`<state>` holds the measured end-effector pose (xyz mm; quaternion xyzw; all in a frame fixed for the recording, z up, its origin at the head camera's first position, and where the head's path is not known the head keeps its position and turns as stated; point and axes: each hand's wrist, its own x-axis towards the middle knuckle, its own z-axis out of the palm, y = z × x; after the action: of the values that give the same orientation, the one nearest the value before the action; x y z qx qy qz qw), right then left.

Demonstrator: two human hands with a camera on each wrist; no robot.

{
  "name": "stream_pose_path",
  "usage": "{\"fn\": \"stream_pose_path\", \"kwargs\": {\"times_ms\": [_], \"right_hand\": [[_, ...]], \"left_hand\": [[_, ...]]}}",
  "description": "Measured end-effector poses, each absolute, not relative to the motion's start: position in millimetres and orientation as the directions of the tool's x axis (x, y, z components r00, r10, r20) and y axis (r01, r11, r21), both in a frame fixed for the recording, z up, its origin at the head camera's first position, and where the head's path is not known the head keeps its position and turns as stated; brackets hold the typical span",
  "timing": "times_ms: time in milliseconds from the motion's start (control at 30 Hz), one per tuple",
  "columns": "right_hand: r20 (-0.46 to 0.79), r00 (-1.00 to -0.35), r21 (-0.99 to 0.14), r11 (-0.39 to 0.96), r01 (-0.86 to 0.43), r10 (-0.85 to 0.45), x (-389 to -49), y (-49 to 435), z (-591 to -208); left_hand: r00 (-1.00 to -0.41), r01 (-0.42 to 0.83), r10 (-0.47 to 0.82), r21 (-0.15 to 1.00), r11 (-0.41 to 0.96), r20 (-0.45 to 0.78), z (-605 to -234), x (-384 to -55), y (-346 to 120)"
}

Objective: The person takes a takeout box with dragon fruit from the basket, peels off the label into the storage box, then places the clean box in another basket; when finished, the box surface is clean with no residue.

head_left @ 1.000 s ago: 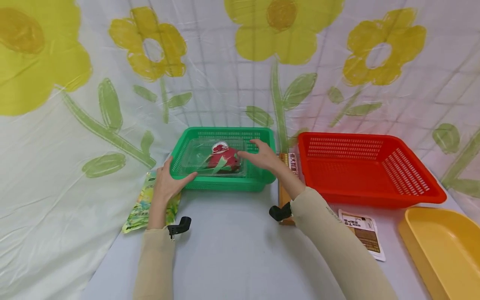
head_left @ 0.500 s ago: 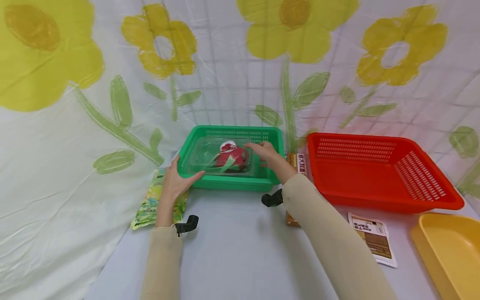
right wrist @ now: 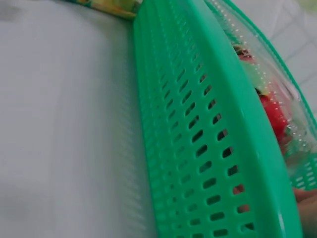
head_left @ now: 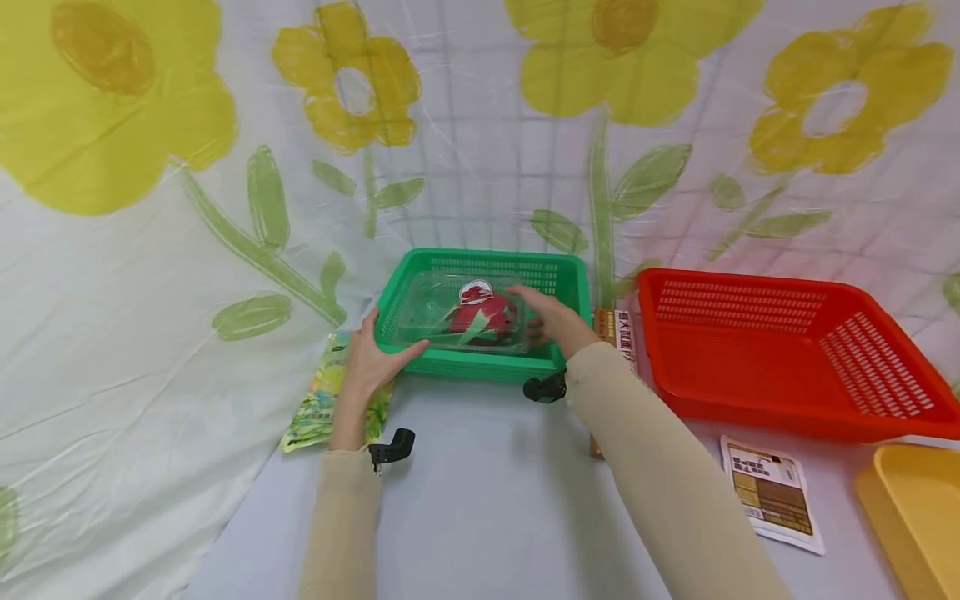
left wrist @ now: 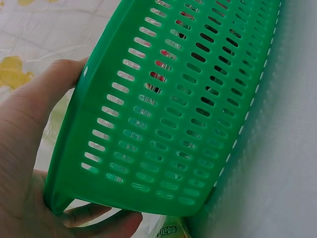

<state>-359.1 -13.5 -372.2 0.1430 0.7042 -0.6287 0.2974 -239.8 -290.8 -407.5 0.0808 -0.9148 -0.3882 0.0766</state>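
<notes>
A clear plastic box [head_left: 431, 302] with a round label and a dragon fruit [head_left: 487, 318] inside lies in the green basket [head_left: 480, 364]. My right hand [head_left: 558, 321] reaches into the basket and holds the box's right end, one finger over its far corner and the others curled at its side. In the right wrist view only a bit of the hand [right wrist: 308, 208] shows past the basket rim. My left hand [head_left: 372, 358] grips the basket's front left corner, thumb along the front rim; in the left wrist view its fingers [left wrist: 116, 224] curl under the rim.
To the right stands a red basket [head_left: 750, 362]. A yellow tub [head_left: 918, 500] and a white and brown packet [head_left: 772, 492] lie nearer. A long narrow carton [head_left: 624, 333] lies between the baskets, partly behind my right arm. A yellow-green bag [head_left: 318, 404] lies beside my left hand.
My right hand has moved from spread above the box's right end to down around that end. My left hand stays at the basket corner. The whole view has shifted left.
</notes>
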Motion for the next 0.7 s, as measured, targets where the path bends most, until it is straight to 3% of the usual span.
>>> {"fn": "stream_pose_path", "kwargs": {"times_ms": [700], "right_hand": [[-0.679,-0.702,-0.695,-0.12,0.709,-0.216,-365,-14,-391]], "left_hand": [[-0.972,-0.069,-0.211,0.725,0.685,0.107,-410,-241,-291]]}}
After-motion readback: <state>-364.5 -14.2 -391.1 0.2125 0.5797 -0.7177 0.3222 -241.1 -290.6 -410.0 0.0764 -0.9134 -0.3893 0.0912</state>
